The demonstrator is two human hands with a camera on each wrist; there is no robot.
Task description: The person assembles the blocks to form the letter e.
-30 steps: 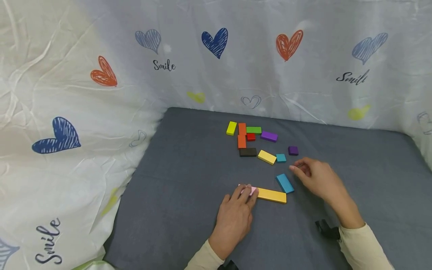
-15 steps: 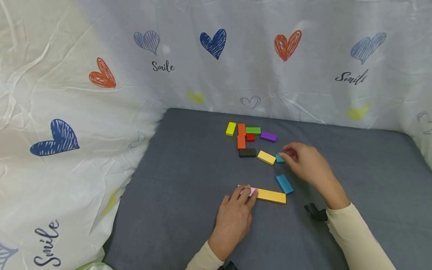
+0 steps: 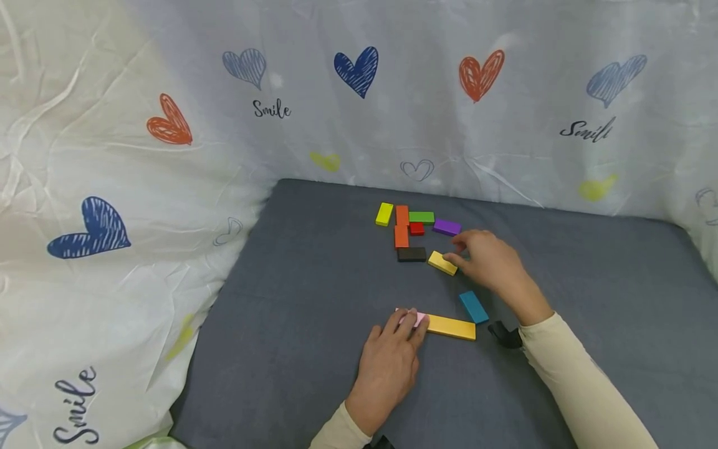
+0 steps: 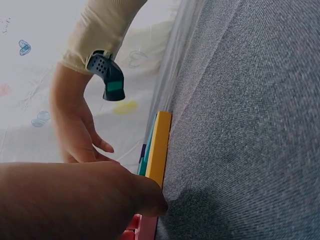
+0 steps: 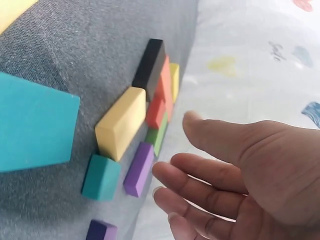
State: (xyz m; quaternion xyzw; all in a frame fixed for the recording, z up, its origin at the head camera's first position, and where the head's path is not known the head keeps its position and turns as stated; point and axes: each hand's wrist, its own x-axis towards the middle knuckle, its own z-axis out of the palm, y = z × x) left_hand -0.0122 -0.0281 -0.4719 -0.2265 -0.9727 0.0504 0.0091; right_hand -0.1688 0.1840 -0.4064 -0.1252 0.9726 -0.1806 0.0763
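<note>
Grey counter (image 3: 275, 299) carrying cream block (image 5: 120, 122) at one o'clock from left hand (image 3: 388, 365); likely light, stiff, suiting long-side pinch. Right hand (image 3: 493, 265) hovering, fingers apart, empty; left resting spread fingers on pink block (image 3: 420, 317).

Dark grey cloth (image 3: 269, 337) — on it a long yellow block (image 3: 451, 327), blue block (image 3: 473, 307) and multicoloured block cluster (image 3: 401, 237)

Head view high, forward-down; both wrist views close, sideways-tilted; blocks (image 3: 412, 254) shared.
</note>
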